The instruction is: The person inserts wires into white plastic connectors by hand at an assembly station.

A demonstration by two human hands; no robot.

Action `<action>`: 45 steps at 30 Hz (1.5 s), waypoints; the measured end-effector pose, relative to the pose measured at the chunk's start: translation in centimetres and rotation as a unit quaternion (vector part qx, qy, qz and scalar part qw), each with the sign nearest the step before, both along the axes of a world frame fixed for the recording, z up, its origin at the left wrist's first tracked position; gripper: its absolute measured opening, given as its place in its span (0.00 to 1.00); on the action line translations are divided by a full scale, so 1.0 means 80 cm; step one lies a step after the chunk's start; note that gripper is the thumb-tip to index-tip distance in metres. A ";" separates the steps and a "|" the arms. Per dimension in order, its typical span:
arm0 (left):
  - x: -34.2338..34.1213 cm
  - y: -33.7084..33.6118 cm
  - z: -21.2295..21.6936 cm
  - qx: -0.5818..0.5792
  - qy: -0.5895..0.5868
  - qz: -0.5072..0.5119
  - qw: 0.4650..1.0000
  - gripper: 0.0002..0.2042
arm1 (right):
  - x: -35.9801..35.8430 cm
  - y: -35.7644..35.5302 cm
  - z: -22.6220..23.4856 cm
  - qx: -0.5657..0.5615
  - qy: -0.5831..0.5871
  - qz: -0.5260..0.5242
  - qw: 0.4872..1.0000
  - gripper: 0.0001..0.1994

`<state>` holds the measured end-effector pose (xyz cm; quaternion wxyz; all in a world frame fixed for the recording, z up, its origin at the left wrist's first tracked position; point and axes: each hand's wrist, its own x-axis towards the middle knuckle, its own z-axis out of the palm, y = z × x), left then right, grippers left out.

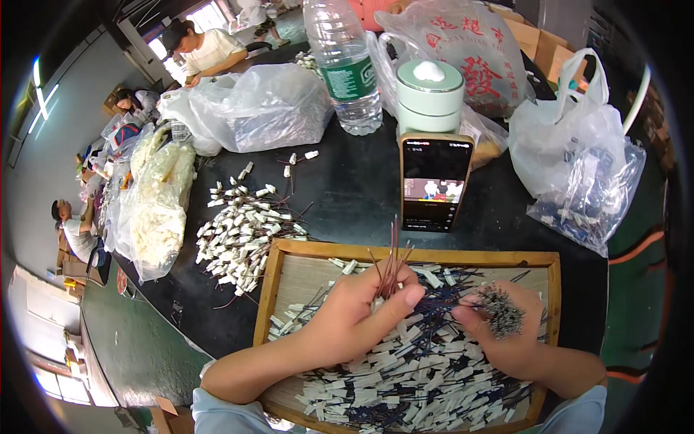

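The left hand [361, 307] is closed around a bunch of wires [392, 264], its fingers folded over them and the thumb pressed across; the thin dark and reddish ends stick up out of the fist, fanned slightly. The right hand [506, 329] is pinched shut on a second bundle [500, 309], whose cut ends point up at the camera like a bristly tuft; a few dark strands run from it toward the left hand, though whether they join the two bunches is hard to tell.

Both hands rest over a wooden tray [271, 278], which is heaped with more wires bearing white connectors [405, 369]. Just left of the tray, on the dark table [347, 195], lies a loose pile of white-tipped pieces [242, 235]. Beyond the tray a phone [434, 182] stands upright, its screen lit, leaning against a pale green cup [429, 98]. A clear bottle [345, 65] stands beside the cup. Plastic bags [253, 108] sit around the table's far edge, one at the right [578, 159] holding small parts. Other people sit at the far left.
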<state>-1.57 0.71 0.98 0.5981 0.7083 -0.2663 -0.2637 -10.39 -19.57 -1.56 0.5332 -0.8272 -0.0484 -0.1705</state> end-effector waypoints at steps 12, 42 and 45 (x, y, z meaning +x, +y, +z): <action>0.036 0.007 -0.012 -0.184 0.343 0.087 0.917 0.10 | -0.006 0.004 0.000 0.237 0.194 0.092 0.948 0.15; 0.001 0.004 0.001 -0.121 0.404 -0.098 0.901 0.15 | 0.002 -0.004 -0.001 0.074 0.028 0.118 0.990 0.07; 0.005 0.004 0.005 -0.102 0.396 -0.088 0.908 0.15 | 0.002 -0.009 0.000 0.048 0.016 0.125 0.991 0.07</action>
